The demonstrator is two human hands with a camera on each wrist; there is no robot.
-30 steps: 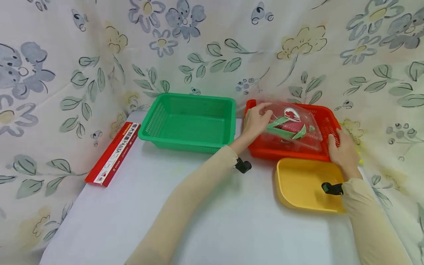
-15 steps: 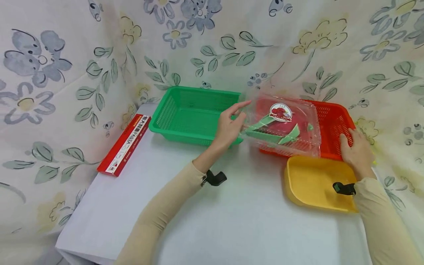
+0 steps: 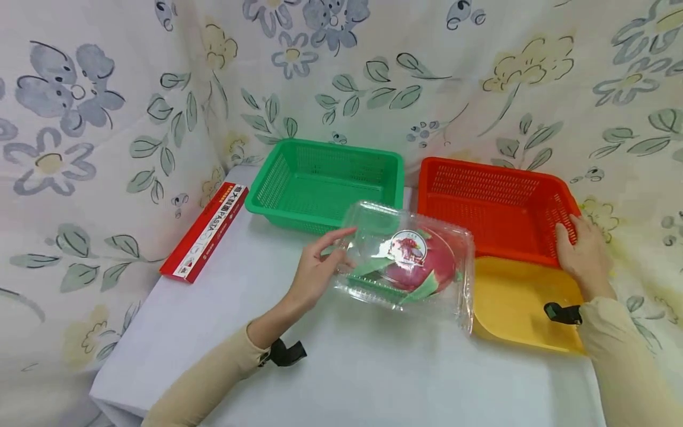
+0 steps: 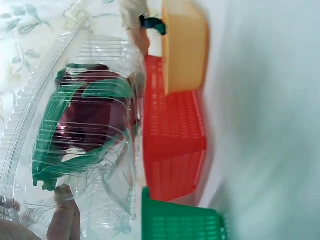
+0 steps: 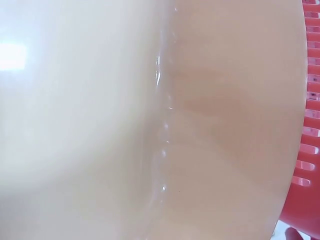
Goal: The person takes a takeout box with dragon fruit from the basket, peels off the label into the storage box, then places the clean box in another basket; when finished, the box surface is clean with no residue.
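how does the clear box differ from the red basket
The box is clear; the basket is red with slotted walls. The box is in the left hand; the basket has the right hand at its rim. The box holds a fruit; the basket shows none. Both look rectangular.

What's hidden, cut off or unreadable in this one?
Head: lettering on round label of clear box; too small.
Head: right side of yellow bin; behind right hand and sleeve.
Left wrist: much of green basket; cut by bottom edge.
Right wrist: most of red basket; cut by right edge.
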